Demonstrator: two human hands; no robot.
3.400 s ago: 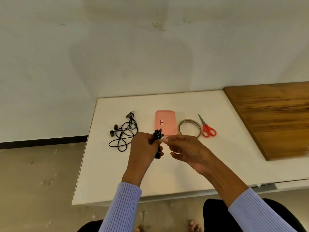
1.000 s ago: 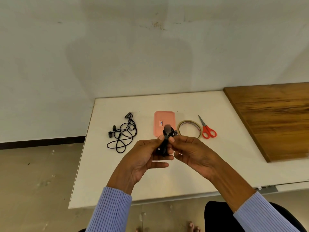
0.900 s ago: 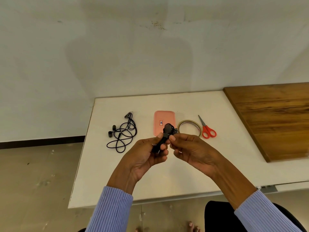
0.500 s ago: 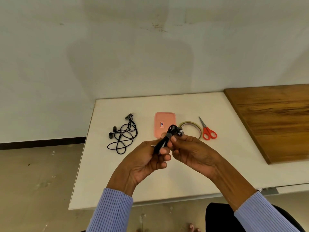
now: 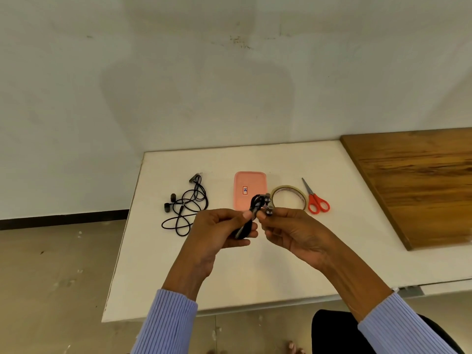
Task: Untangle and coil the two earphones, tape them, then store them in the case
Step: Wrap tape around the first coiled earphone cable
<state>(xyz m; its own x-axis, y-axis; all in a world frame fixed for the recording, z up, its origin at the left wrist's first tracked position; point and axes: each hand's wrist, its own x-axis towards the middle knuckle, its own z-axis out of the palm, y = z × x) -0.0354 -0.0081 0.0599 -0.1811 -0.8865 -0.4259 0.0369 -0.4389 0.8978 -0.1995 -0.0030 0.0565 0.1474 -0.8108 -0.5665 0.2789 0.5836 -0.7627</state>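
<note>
- A pale plastered wall (image 5: 204, 85) fills the upper part of the view, with a dark skirting strip at its foot and a worn, speckled floor (image 5: 56, 277) to the left.
- A white table (image 5: 255, 277) stands against the wall; a brown wooden board (image 5: 419, 185) lies on its right part.
- Along the far side of the table sit a loose black earphone (image 5: 186, 208) in untidy loops, a pink case (image 5: 249, 190) with a small label, a ring of clear tape (image 5: 288, 198) and red-handled scissors (image 5: 315, 200) — each apart from its neighbour, the tape just beside the case.
- The coiled earphone (image 5: 251, 215) is a tight black bundle held above the table in front of the case, tilted, with two grey earbuds jutting from its upper end.
- The left hand (image 5: 219, 233) wraps the bundle's lower part, thumb and fingers closed around it.
- The right hand (image 5: 293, 233) pinches the upper end near the earbuds — fingertips pressed together on it.
- Whether tape is on the bundle cannot be told.
- Ribbed lilac sleeves cover both forearms.
</note>
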